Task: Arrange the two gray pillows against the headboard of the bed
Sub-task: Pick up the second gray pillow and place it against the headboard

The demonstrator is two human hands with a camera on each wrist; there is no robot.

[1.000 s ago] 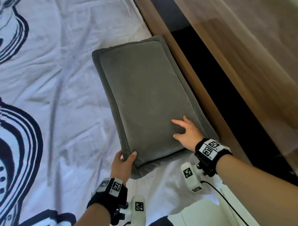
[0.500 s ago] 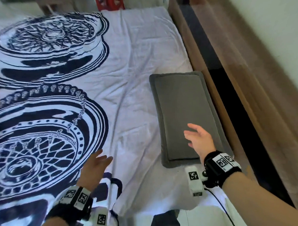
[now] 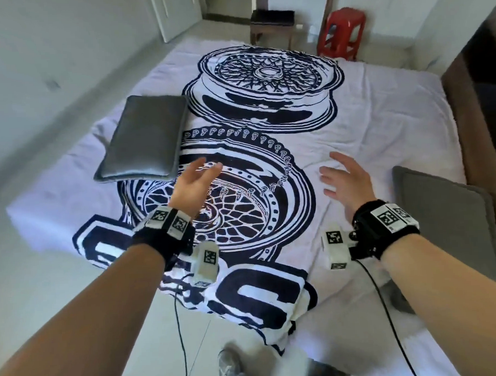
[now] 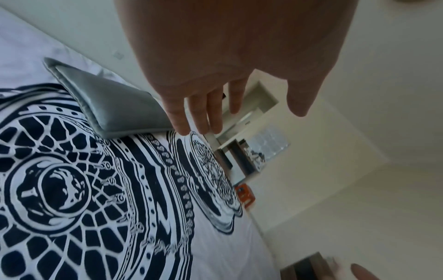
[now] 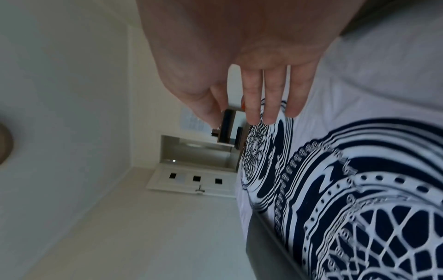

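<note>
Hovering both hands over the bed (image 3: pixel 380 119), nothing held. My left hand (image 3: pixel 194 180) sits at about 9 o'clock of frame centre in the head view, palm turned inward, fingers (image 4: pixel 203 111) straight and loosely spread, thumb apart from them. My right hand (image 3: pixel 346 183) is at 3 o'clock, fingers (image 5: pixel 271 94) straight, close together in the wrist view, thumb splayed off to the side. Neither hand touches fabric.

First gray pillow (image 3: pixel 145 141) lies flat on the bedspread at 10 o'clock, just past the left fingertips, near the bed's left edge; its lower right corner overlaps the printed wheel graphic (image 3: pixel 228 214). Left wrist view shows the same pillow (image 4: pixel 115 106) just beside the fingertips, not in contact.

Second gray pillow (image 3: pixel 447 221) lies flat at 3–4 o'clock, up against the brown headboard (image 3: pixel 476 115) running along the right side of frame. Partly cut off by my right wrist strap (image 3: pixel 387 224).

The two pillows are well apart, the wheel print between them.

Background at 12 o'clock: red plastic stool (image 3: pixel 341 34) and a dark wooden stool (image 3: pixel 272 23) on the floor past the far end of the bed. My shoe (image 3: pixel 230 362) shows at 6 o'clock on the tile floor.
</note>
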